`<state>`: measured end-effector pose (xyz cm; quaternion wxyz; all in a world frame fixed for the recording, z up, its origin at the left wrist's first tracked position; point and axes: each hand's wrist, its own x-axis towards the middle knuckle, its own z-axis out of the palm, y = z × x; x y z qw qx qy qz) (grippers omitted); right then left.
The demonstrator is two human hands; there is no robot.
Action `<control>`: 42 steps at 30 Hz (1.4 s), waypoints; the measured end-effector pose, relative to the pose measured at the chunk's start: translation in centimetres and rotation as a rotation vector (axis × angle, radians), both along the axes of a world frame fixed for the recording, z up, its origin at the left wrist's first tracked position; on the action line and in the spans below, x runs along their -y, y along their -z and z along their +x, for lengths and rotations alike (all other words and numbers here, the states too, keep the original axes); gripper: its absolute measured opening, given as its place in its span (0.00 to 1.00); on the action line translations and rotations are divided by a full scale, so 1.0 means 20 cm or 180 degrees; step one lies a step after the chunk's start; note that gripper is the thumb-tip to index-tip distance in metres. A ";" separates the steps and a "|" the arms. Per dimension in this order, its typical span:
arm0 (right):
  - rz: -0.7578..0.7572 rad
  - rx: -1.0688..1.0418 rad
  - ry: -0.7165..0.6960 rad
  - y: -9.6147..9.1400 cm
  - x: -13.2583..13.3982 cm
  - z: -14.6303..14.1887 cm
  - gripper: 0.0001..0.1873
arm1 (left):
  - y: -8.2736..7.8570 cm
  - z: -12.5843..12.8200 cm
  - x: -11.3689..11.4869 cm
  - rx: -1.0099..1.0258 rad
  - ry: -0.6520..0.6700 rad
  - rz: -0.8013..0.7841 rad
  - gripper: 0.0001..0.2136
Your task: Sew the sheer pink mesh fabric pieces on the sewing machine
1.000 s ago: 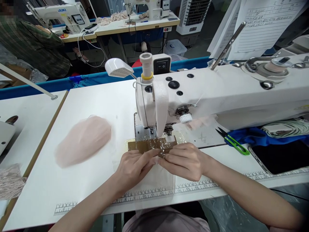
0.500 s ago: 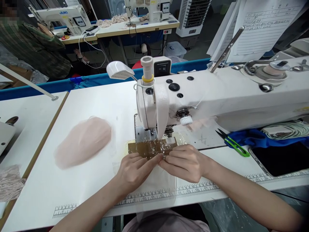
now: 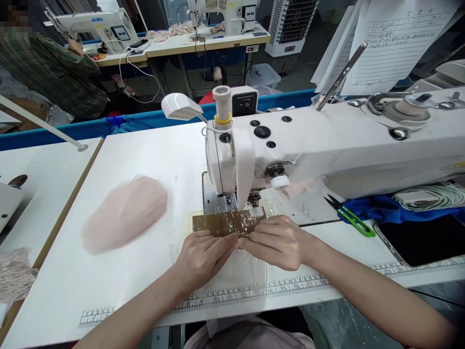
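Observation:
My left hand [image 3: 201, 257] and my right hand [image 3: 279, 242] meet fingertip to fingertip just in front of the white sewing machine [image 3: 327, 145]. Both pinch the top edge of a sheer pale fabric piece [image 3: 241, 281] that hangs over the table's front edge. The fingers lie against a brown taped guide plate [image 3: 221, 223] under the needle area. Neither hand touches the machine head.
A pile of pale pink fabric pieces [image 3: 125, 211] lies to the left on the white table [image 3: 145, 155]. Green thread snips [image 3: 350, 215] and blue cloth [image 3: 381, 206] sit to the right under the machine arm. Another person in a plaid shirt [image 3: 51, 72] stands at the back left.
Both hands stay pinched on the sheer fabric before the needle; they have shifted only slightly, and the view has tilted a little.

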<state>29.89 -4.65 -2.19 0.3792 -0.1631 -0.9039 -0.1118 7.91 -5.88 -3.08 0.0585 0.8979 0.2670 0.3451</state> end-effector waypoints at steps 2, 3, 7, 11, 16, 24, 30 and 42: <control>0.0029 0.0015 0.0016 0.00 0.00 0.00 0.03 | 0.01 0.00 0.00 0.0010 -0.0105 0.0033 0.04; 0.0042 0.0036 0.0023 0.01 0.00 0.00 0.03 | 0.01 0.00 0.00 -0.0007 -0.0152 0.0059 0.03; 0.0058 0.0114 0.0000 0.00 0.00 0.00 0.02 | 0.02 0.01 0.01 -0.0024 -0.0245 0.0084 0.03; 0.0033 0.0102 -0.0008 0.01 0.00 0.00 0.03 | 0.00 0.00 0.00 -0.0127 -0.0105 0.0031 0.10; 0.0072 0.0157 0.0015 0.01 0.00 0.00 0.02 | 0.02 0.00 0.00 0.0027 -0.0191 0.0073 0.02; 0.0044 0.0091 -0.0033 0.01 -0.01 0.00 0.03 | 0.01 0.01 0.01 0.0109 -0.0201 -0.0096 0.07; -0.1151 -0.0240 0.0107 0.03 0.00 -0.03 0.05 | 0.01 0.01 0.00 0.0154 -0.0583 -0.0975 0.05; -0.2632 0.0069 0.2002 0.09 -0.04 -0.14 0.10 | 0.04 0.04 -0.05 -0.0658 -0.1311 -0.0100 0.13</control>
